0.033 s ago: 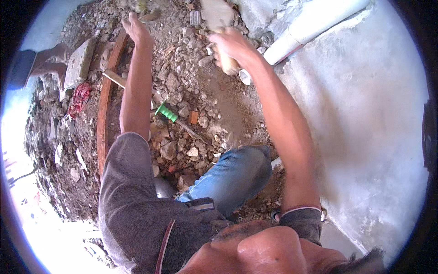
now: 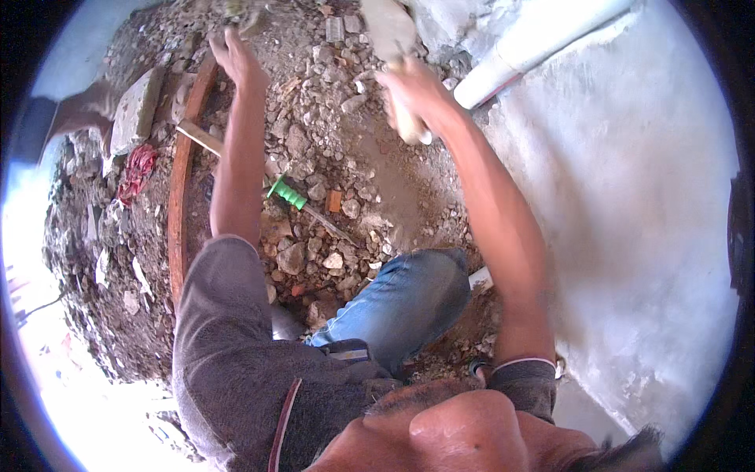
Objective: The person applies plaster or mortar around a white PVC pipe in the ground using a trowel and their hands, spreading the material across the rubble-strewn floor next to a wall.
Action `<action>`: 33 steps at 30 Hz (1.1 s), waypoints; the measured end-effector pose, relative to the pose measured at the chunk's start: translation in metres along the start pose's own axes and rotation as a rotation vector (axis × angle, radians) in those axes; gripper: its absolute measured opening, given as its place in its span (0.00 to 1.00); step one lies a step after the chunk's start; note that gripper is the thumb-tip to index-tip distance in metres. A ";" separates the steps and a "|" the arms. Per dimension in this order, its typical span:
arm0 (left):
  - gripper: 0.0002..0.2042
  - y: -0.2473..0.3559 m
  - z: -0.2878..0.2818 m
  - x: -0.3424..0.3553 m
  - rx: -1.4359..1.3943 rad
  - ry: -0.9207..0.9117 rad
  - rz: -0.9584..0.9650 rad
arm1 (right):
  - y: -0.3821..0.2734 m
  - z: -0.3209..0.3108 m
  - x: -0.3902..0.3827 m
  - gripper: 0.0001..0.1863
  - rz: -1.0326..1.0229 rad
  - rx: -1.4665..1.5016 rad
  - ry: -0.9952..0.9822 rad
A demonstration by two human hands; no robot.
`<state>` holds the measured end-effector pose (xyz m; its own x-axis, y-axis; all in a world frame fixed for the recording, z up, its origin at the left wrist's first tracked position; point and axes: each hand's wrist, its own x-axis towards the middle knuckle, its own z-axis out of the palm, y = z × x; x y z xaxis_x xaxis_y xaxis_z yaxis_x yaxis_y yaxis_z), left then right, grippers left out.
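At the top centre, my right hand (image 2: 417, 90) is closed round the pale handle of a trowel (image 2: 389, 31). Its broad flat blade points away from me, over the rubble beside the wall. My left hand (image 2: 236, 59) reaches out at the upper left, with its fingers apart and nothing visible in them. Just beyond those fingertips is a blurred patch of rubble whose shape I cannot make out. Between my arms, a chisel (image 2: 287, 193) with a green grip and guard lies on the stones.
A white pipe (image 2: 543, 47) runs along the pale wall (image 2: 629, 197) on the right. A reddish wooden plank (image 2: 179, 212) lies left of my arm, near a concrete slab (image 2: 137, 110) and a red cloth (image 2: 138, 173). Another person's limbs (image 2: 82, 110) show at the far left.
My right hand has moved slightly right and towards me with the trowel, covering the pipe's open end. My left hand has come slightly nearer.
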<state>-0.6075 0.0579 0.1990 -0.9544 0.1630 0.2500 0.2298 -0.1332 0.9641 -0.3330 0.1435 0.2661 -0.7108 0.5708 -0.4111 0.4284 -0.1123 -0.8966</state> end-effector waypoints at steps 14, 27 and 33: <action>0.33 -0.244 0.032 -0.497 0.690 -1.619 0.189 | 0.442 0.029 -0.254 0.16 0.720 -0.459 0.513; 0.28 -0.249 0.039 -0.545 0.530 -1.629 0.250 | 0.432 0.007 -0.264 0.34 0.490 -0.413 0.503; 0.26 -0.248 0.100 -0.559 0.790 -2.054 0.530 | 0.508 0.030 -0.235 0.30 0.544 -0.548 0.559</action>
<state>-0.1122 0.0978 -0.1703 0.4997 0.7869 -0.3620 0.8154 -0.2865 0.5030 0.0353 -0.0719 -0.0970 -0.0285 0.8750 -0.4833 0.9246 -0.1607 -0.3454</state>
